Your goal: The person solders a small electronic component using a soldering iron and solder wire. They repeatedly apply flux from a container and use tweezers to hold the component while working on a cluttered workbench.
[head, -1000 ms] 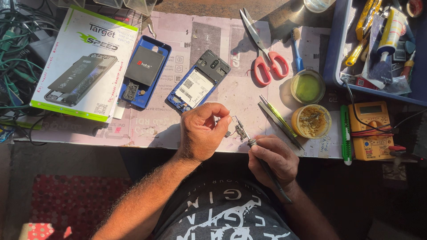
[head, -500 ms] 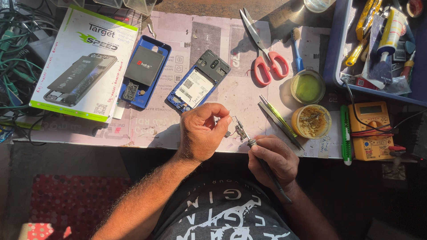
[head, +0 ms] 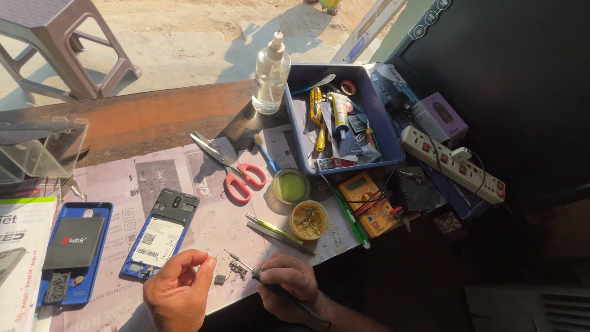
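**Small circuit parts at the table edge, between two hands**

Much is cut off. At the left border a white and green box shows only in part, and a clear plastic case above it is half out of frame. The person's arms run out at the bottom edge, and the lower half of the left hand is lost there too.

The blue tray at the far side is the largest container; it is crammed with tubes, yellow-handled tools, a tape roll and packets, too jumbled to sort apart. Beside it stands a clear spray bottle. Nearer, a round tin holds a dull yellowish paste, and a small green-tinted pot sits just behind it. A blue phone cover cradles a black battery.

An opened phone lies back up, left of centre. The left hand pinches thumb to forefinger on something too fine to make out. The right hand is closed around a thin tool whose tip touches a tiny circuit board, with a small dark chip just beside it, both lying between the hands.
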